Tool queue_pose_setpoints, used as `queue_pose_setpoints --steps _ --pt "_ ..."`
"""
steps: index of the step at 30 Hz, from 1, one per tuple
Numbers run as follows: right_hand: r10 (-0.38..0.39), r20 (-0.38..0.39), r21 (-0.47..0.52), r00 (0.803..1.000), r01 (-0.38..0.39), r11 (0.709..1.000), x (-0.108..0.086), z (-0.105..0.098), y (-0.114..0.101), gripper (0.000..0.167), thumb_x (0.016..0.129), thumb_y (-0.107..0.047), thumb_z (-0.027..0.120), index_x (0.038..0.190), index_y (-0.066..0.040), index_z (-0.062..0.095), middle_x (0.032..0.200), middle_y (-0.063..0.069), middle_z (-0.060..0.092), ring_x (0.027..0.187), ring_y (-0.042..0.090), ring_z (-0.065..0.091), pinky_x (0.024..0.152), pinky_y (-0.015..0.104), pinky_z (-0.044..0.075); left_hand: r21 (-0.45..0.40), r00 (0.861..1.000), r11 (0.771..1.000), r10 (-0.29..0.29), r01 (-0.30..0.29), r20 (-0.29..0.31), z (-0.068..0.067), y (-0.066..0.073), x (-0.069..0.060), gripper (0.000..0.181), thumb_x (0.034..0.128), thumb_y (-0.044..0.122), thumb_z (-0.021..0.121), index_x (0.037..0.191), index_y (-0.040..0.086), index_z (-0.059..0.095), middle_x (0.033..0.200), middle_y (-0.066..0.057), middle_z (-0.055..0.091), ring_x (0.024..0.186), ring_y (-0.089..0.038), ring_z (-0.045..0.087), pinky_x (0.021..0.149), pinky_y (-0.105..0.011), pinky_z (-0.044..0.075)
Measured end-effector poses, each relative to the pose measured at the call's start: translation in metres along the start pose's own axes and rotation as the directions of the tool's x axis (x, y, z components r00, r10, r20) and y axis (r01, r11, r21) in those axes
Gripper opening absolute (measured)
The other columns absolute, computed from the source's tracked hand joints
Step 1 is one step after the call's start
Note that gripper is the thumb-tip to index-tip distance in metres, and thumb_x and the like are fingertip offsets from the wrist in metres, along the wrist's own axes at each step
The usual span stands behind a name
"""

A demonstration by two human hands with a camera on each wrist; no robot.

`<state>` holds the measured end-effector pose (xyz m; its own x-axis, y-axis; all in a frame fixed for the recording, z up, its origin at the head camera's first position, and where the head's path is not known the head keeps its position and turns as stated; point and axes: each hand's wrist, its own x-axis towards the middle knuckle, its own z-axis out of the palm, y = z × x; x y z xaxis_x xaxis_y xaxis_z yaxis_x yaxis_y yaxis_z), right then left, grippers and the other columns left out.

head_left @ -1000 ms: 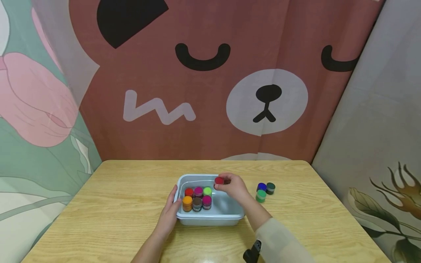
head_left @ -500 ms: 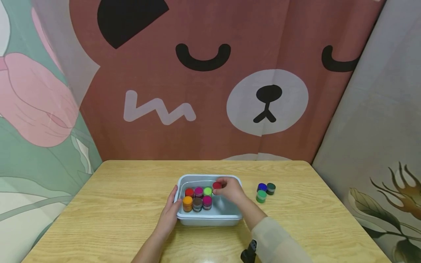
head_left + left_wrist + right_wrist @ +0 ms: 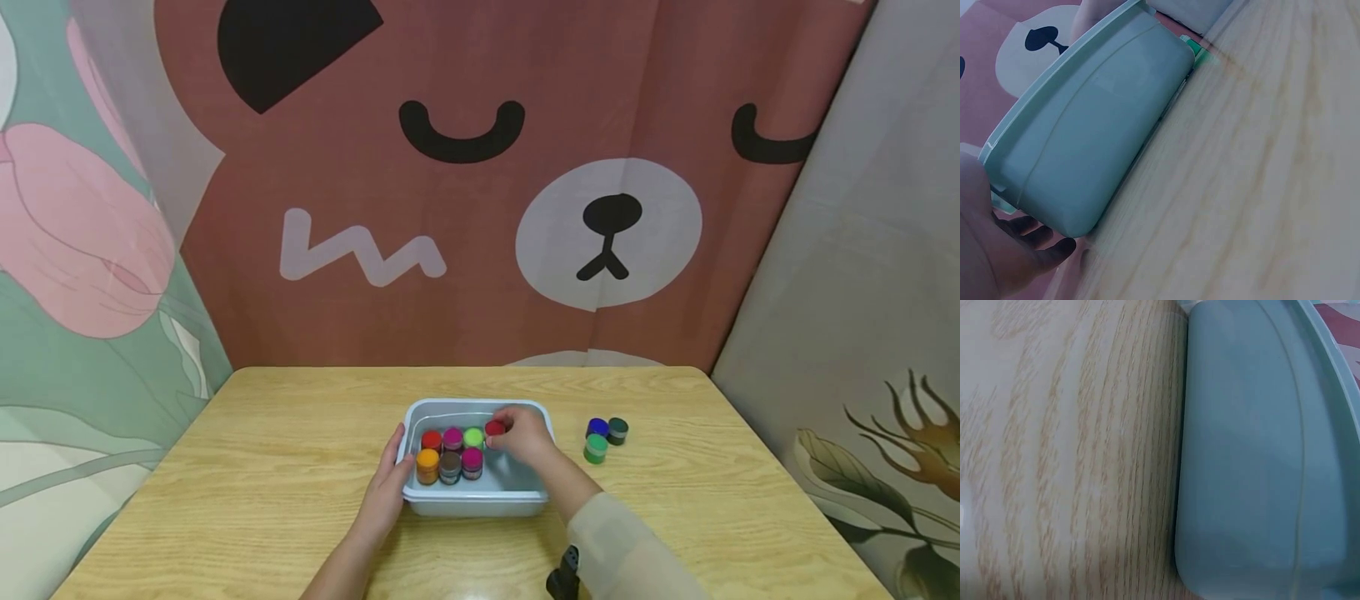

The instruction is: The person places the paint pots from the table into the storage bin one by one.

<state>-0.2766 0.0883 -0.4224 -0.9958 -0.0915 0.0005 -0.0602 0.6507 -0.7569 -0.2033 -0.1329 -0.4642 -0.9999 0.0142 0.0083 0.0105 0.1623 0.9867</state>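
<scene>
A light blue-grey plastic tub (image 3: 480,506) stands on the table. My left hand (image 3: 384,492) holds its left end; in the left wrist view the fingers (image 3: 1038,237) lie under the rim. Over the tub's right side, my right hand (image 3: 525,435) pinches a small red-lidded paint pot (image 3: 494,428) beside the lime-lidded pot (image 3: 473,437). Inside, to the left, two rows hold pots with red (image 3: 431,440), magenta (image 3: 452,438), orange (image 3: 427,465), brown (image 3: 450,467) and magenta lids. The right wrist view shows only the tub's outer wall (image 3: 1241,450) and table; the right hand is hidden there.
Right of the tub stand a blue-lidded pot (image 3: 597,428), a dark green one (image 3: 617,431) and a lighter green one (image 3: 596,448). The wooden table (image 3: 285,467) meets a bear-print cloth (image 3: 480,325) at the back. A black device (image 3: 564,575) hangs by the right sleeve.
My right hand has lowered the red-lidded pot into the tub and shifted it slightly left, beside the lime-lidded pot. The left hand and the tub keep their place.
</scene>
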Motion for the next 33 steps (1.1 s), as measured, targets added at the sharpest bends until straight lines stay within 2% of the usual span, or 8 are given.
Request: queue_pose_setpoints --steps 10,26,33 --pt "0.034 0.032 -0.004 0.999 -0.034 0.999 0.0013 0.0008 -0.0007 0.040 0.080 -0.008 0.079 0.119 -0.006 0.069 0.116 0.013 0.069 0.107 0.026 0.062 0.099 0.044 0.050 0.003 1.000 1.000 0.000 0.000 -0.004 0.0005 0.0017 -0.0008 0.058 0.1052 0.024 0.036 0.158 0.016 0.016 0.165 -0.014 0.011 0.152 -0.041 0.005 0.120 -0.065 0.005" --pt "0.046 0.037 -0.025 0.998 -0.045 0.999 0.0023 0.0033 -0.0010 0.038 0.079 -0.006 0.079 0.116 -0.007 0.070 0.114 0.013 0.069 0.108 0.027 0.062 0.100 0.045 0.049 0.020 1.000 1.000 0.002 -0.001 -0.011 0.0004 0.0025 -0.0031 0.057 0.1053 0.024 0.035 0.158 0.015 0.015 0.165 -0.016 0.011 0.151 -0.043 0.006 0.119 -0.066 0.006" --pt "0.091 0.061 0.034 0.994 -0.093 0.995 0.0040 0.0032 -0.0011 0.040 0.080 -0.006 0.079 0.119 -0.009 0.068 0.118 0.012 0.066 0.113 0.027 0.059 0.102 0.045 0.050 0.029 1.000 1.000 0.009 -0.008 -0.005 -0.0004 0.0037 -0.0035 0.057 0.1054 0.024 0.034 0.158 0.014 0.014 0.165 -0.017 0.011 0.151 -0.044 0.006 0.119 -0.067 0.006"
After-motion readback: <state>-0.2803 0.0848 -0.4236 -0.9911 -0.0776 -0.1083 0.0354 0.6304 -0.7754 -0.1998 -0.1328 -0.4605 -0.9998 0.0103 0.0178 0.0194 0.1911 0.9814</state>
